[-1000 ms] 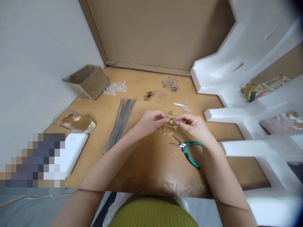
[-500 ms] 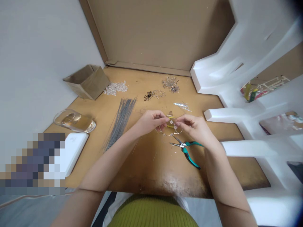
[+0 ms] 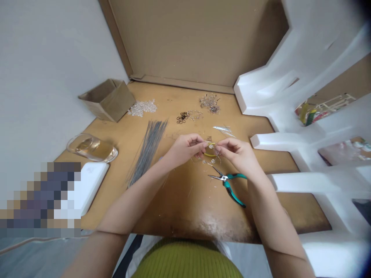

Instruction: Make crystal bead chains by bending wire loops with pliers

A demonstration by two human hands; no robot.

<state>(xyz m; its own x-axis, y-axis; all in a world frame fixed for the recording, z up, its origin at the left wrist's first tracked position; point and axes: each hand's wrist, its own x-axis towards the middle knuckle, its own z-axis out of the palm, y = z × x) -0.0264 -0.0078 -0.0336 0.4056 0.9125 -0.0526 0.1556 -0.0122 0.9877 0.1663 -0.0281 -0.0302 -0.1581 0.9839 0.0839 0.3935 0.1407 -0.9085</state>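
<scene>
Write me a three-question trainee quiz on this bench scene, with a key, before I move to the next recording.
1. True or false: the teal-handled pliers lie with their jaws apart.
2. What stands beside the clear bead heap? A) glass mug B) open cardboard box C) pliers
3. Which hand at the beaded wire is nearer the grey wire bundle?

Key: 1. True. 2. B. 3. The left hand.

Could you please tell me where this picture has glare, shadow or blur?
Head view: pale glare on the table near its front edge; head view: shadow on the cardboard, upper right; head view: beads between left hand and right hand look soft.
</scene>
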